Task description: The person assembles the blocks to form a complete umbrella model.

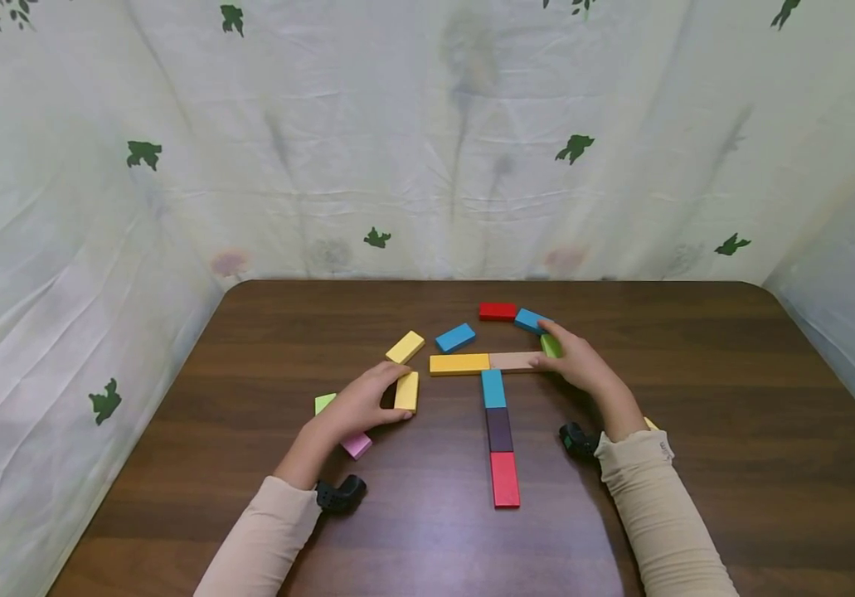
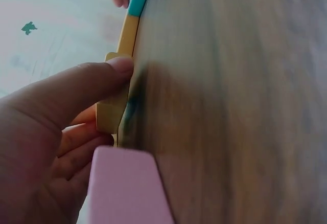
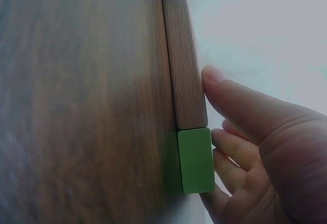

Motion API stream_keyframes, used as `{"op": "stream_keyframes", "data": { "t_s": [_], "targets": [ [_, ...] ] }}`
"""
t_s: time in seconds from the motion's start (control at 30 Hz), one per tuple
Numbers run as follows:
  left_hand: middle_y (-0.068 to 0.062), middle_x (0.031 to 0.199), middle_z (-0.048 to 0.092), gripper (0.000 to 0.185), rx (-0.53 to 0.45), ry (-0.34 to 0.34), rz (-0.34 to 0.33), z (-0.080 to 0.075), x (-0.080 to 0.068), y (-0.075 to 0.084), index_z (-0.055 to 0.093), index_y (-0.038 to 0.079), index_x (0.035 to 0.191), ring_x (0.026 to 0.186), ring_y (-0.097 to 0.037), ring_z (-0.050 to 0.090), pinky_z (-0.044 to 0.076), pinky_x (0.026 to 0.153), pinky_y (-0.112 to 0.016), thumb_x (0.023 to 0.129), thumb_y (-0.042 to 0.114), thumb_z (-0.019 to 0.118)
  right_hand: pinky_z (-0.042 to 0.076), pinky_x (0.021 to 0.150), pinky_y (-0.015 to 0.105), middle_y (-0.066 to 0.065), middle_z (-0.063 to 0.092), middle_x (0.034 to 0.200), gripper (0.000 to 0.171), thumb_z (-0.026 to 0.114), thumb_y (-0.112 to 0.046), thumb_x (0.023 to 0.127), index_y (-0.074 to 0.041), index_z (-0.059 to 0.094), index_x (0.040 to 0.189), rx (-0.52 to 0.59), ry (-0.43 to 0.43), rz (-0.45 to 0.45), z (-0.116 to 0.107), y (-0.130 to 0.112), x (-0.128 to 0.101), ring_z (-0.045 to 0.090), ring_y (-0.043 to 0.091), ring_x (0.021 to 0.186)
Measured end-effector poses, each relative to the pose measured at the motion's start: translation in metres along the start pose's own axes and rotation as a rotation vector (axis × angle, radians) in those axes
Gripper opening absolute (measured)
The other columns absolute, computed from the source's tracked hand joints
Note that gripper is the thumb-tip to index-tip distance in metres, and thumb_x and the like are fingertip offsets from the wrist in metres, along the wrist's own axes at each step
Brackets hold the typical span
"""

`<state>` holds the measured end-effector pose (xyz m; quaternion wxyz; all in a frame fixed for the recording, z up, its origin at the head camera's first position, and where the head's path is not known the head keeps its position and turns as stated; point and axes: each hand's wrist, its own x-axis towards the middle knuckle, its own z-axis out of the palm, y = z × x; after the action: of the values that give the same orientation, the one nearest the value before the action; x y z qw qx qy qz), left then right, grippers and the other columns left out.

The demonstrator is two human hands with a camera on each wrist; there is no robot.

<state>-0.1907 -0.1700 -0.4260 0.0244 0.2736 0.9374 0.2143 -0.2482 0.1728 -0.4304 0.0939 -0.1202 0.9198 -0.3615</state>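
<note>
My left hand (image 1: 358,404) pinches a yellow block (image 1: 408,394) between thumb and fingers at the left of the arrangement. A pink block (image 2: 125,185) and a light green block (image 1: 324,403) lie partly behind that hand. My right hand (image 1: 578,358) is spread over a green block (image 3: 196,161), its thumb by the plain wooden block (image 3: 185,63) and its fingers by the blue block (image 1: 530,321). The wooden block meets a yellow-orange block (image 1: 459,365) end to end. Below this row run a light blue block (image 1: 493,389), a dark purple block (image 1: 498,429) and a red block (image 1: 505,480).
Another red block (image 1: 497,312) touches the blue one at the top. A second blue block (image 1: 455,337) and a pale yellow block (image 1: 405,347) lie apart to its left. A yellow corner (image 1: 651,424) shows behind the right wrist. White patterned cloth (image 1: 427,149) hangs behind the brown table (image 1: 733,373).
</note>
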Motion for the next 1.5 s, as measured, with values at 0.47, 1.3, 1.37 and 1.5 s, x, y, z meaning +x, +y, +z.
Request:
{"op": "stream_keyframes", "data": {
  "t_s": [0.47,1.3,1.37,1.5],
  "targets": [
    [-0.005,0.118,0.04,0.064,-0.015,0.032,-0.022,0.007,0.011,-0.004,0.04,0.007,0.121,0.109,-0.017,0.036,0.03,0.088,-0.032,0.07,0.039,0.061,0.022,0.09,0.046,0.008,0.025,0.132,0.071,0.056,-0.038,0.075,-0.018,0.019,0.132,-0.007,0.011,-0.019,0.0,0.001,-0.001,0.025,0.028,0.116],
    [-0.007,0.121,0.034,0.06,0.019,0.106,-0.055,0.015,0.037,-0.006,0.039,0.004,0.122,0.109,-0.018,0.035,0.031,0.088,-0.032,0.074,0.032,0.06,0.022,0.09,0.045,0.007,0.025,0.132,0.069,0.056,-0.036,0.076,-0.017,0.021,0.132,-0.005,0.013,-0.019,0.0,0.001,0.0,0.027,0.027,0.114],
    [-0.007,0.12,0.035,0.059,0.021,0.117,-0.06,0.015,0.038,-0.005,0.039,0.004,0.122,0.108,-0.018,0.036,0.031,0.088,-0.032,0.074,0.031,0.06,0.022,0.09,0.046,0.007,0.025,0.132,0.069,0.056,-0.036,0.076,-0.018,0.021,0.132,-0.005,0.011,-0.013,0.0,0.001,0.0,0.026,0.027,0.114],
    [-0.008,0.118,0.036,0.058,0.026,0.132,-0.062,0.015,0.041,-0.003,0.041,0.003,0.12,0.107,-0.019,0.037,0.032,0.087,-0.033,0.073,0.03,0.061,0.022,0.09,0.047,0.009,0.025,0.132,0.07,0.056,-0.038,0.075,-0.017,0.02,0.132,-0.015,0.01,-0.01,0.0,0.0,-0.001,0.025,0.028,0.116]
  ]
}}
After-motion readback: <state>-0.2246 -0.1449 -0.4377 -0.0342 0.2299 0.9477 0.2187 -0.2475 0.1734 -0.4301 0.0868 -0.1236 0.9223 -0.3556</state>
